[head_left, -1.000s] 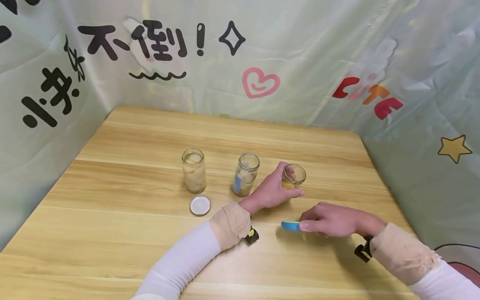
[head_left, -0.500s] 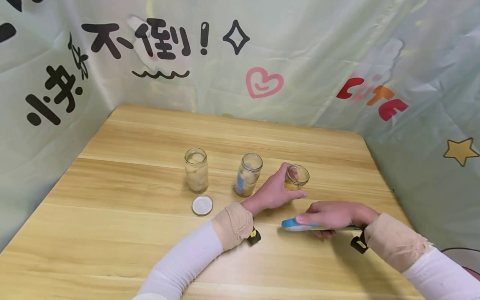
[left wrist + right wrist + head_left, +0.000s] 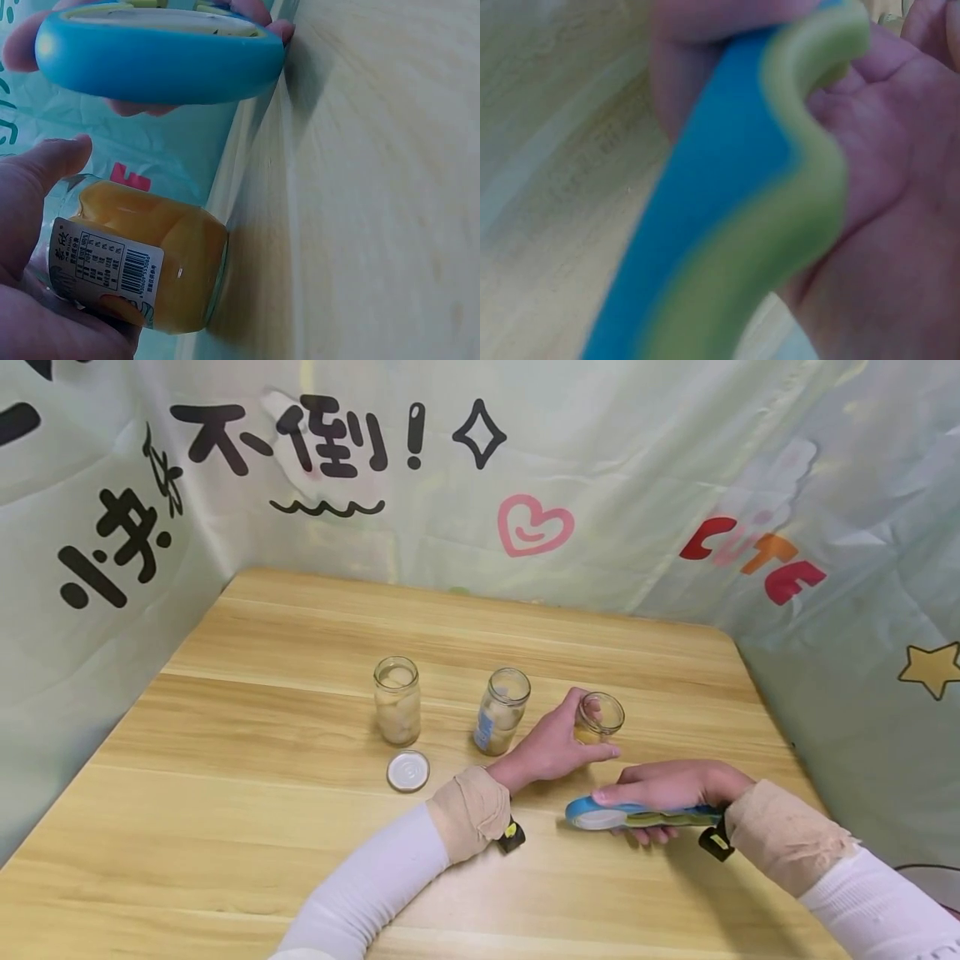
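My left hand holds a glass jar round its side. Yellow fruit fills much of this jar, which stands on the table with no lid on its rim and a white barcode label facing the left wrist camera. Just in front, my right hand grips a blue jar opener with a wavy yellow-green inner edge. A whitish disc shows inside the opener's round end. In the right wrist view, the opener's handle crosses close before the palm.
Two more glass jars stand to the left with pale contents: one with a blue label, another at the far left. A white-lined lid lies on the wooden table. A printed curtain encloses the table's back and sides.
My right hand has turned the jar opener, so its handle and the whitish disc in its round end show. My left hand keeps hold of the jar. The head view has shifted slightly.
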Available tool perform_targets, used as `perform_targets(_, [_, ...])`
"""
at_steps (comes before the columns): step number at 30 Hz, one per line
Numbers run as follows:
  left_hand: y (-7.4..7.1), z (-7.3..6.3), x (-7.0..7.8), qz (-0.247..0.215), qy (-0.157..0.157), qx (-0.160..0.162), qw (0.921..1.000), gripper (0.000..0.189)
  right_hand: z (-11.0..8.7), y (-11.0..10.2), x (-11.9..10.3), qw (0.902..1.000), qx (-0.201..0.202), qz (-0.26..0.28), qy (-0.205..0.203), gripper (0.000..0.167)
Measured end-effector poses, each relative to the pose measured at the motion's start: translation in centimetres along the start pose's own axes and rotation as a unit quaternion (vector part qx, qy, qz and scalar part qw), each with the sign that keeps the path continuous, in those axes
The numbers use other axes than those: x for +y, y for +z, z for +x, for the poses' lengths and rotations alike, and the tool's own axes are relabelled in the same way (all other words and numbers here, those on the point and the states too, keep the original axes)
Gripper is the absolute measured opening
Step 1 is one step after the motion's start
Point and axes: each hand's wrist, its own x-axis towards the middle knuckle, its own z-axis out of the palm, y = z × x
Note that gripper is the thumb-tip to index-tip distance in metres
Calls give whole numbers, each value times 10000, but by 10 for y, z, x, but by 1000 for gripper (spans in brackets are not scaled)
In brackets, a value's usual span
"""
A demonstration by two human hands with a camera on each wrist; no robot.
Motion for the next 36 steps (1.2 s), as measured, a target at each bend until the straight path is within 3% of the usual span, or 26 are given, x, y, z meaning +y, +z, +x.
perform_targets(8, [0,0,0,49,-17,-12,10000,63,0,-4,0,9994,25,250,254,66])
perform_targets(17, [0,-1,0,54,-21,-5,10000,63,4,-4,2,9987,-270,333,262,68])
perform_targets(27, [0,0,-1,23,-17,-14,10000,58,5,-9,4,9965,-744,374,-91,60])
perform_targets(36, [0,0,-2,-52,-29,-49,10000,60,5,-5,2,9964,-701,470,-24,51])
